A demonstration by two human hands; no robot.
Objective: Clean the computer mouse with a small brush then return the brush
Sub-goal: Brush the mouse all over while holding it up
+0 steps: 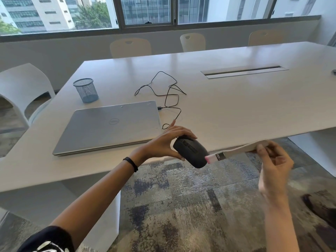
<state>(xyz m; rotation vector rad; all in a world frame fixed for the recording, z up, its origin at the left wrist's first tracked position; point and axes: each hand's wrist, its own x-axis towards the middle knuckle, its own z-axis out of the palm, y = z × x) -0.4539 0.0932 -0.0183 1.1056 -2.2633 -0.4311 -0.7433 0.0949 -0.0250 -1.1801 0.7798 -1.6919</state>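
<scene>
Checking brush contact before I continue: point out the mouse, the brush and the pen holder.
mouse [190, 151], head view, middle of its black top shell.
brush [236, 150], head view, pale handle.
pen holder [86, 90], head view, blue mesh wall.

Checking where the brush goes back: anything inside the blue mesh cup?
Nothing sticks out above the blue mesh cup, and its mesh looks see-through and empty. The bottom is not visible. The brush is in the right hand.

The left arm reaches forward from the lower left, bare below a dark sleeve, a black band on the wrist. The left hand [166, 142] is raised, its fingers curled over the top of something held and the thumb beneath. The right hand [273, 161], blurred, is lifted at the right, fingers pinched closed around a handle.
</scene>
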